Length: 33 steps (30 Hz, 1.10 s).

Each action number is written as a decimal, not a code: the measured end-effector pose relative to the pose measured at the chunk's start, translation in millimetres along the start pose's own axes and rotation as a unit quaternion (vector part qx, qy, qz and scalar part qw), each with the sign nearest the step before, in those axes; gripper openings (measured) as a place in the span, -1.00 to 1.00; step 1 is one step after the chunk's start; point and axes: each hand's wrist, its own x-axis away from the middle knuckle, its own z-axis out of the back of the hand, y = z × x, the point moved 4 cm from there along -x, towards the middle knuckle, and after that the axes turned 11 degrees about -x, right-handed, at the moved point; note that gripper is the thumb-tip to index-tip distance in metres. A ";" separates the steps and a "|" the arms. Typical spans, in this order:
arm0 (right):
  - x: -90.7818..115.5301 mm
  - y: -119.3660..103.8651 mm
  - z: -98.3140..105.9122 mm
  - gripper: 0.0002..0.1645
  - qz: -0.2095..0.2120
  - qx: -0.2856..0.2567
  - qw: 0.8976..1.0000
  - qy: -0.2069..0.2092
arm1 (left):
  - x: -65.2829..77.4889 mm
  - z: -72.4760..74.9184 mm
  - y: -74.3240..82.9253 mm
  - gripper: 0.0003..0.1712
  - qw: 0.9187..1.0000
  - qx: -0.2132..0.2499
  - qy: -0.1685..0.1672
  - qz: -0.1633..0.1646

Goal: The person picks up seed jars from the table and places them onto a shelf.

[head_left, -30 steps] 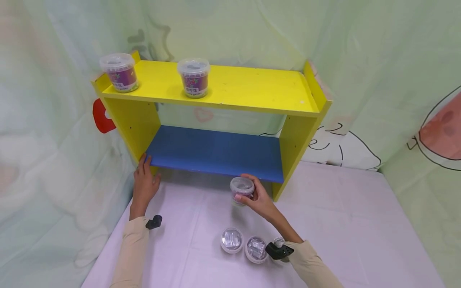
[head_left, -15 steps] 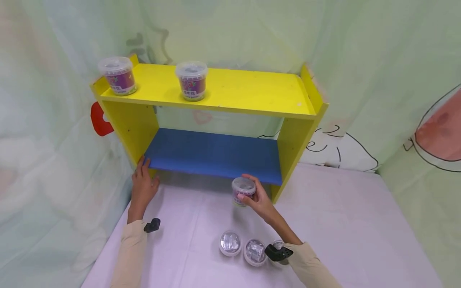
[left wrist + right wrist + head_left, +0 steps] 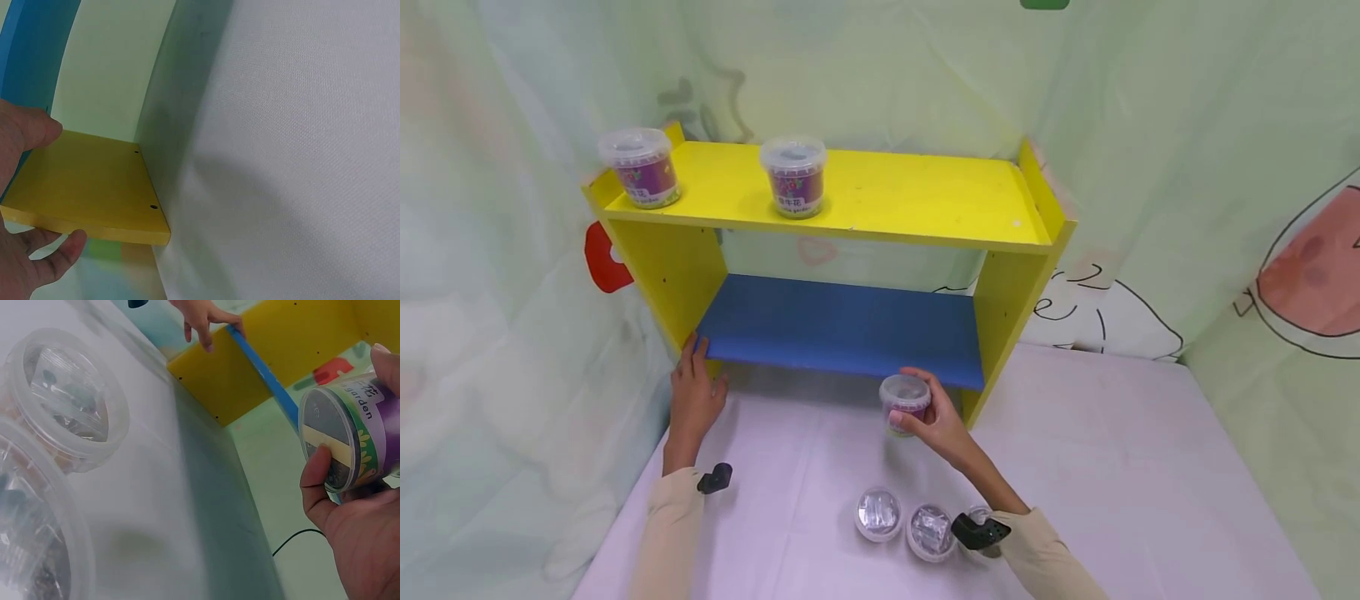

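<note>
My right hand (image 3: pixel 946 429) holds a small clear plastic tub (image 3: pixel 904 390) with a lid and purple label, just in front of the blue lower shelf (image 3: pixel 842 329). In the right wrist view the tub (image 3: pixel 382 419) is tilted, and a fingertip presses the beige strip across its dark base. My left hand (image 3: pixel 694 404) grips the left side panel of the yellow shelf unit (image 3: pixel 880 196). The left wrist view puts my thumb on one side of that yellow panel (image 3: pixel 94 187) and fingers on the other. Two matching tubs stand on the yellow top, one at the left end (image 3: pixel 650 179), another (image 3: pixel 797 187) left of the middle.
On the white tabletop (image 3: pixel 1112 467) near my right forearm stand more lidded tubs, one at the left (image 3: pixel 878 514), one beside it (image 3: pixel 931 532), and a third (image 3: pixel 977 517) partly behind the black wrist camera (image 3: pixel 981 532). Printed cloth (image 3: pixel 1150 125) hangs behind and at both sides.
The head view has shifted slightly, so the shelf unit sits a little lower in it. Both hands keep their holds, with the tub staying before the blue shelf.
</note>
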 end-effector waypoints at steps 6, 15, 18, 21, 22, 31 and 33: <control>-0.5 -2.2 -1.9 -0.18 0.022 -0.035 0.999 -0.010 | 0.5 -2.2 -2.4 -0.17 1.000 -0.004 0.001 -0.002; 0.4 -14.9 -3.9 -0.20 0.047 -0.059 0.997 -0.015 | 0.1 -2.3 -1.4 -0.16 1.000 -0.009 -0.010 0.011; -0.9 -23.5 -3.6 -0.18 0.057 -0.062 0.996 -0.016 | 0.8 -2.1 -1.2 -0.16 1.000 -0.011 -0.009 0.010; -2.1 -30.1 -2.9 -0.15 0.057 -0.056 0.997 -0.016 | 1.8 -1.9 -0.8 -0.17 1.000 -0.010 -0.006 0.008; -2.5 -32.4 -2.5 -0.14 0.057 -0.053 0.997 -0.016 | 2.0 -2.1 -0.7 -0.17 1.000 -0.009 -0.006 0.008; -5.5 -64.5 3.2 -0.11 0.085 -0.018 0.996 -0.003 | 2.1 -3.5 -1.3 -0.17 1.000 -0.006 -0.010 0.010; -6.7 -76.6 5.3 -0.10 0.104 -0.017 0.994 0.002 | 1.8 -3.1 -1.4 -0.17 1.000 -0.007 -0.010 0.010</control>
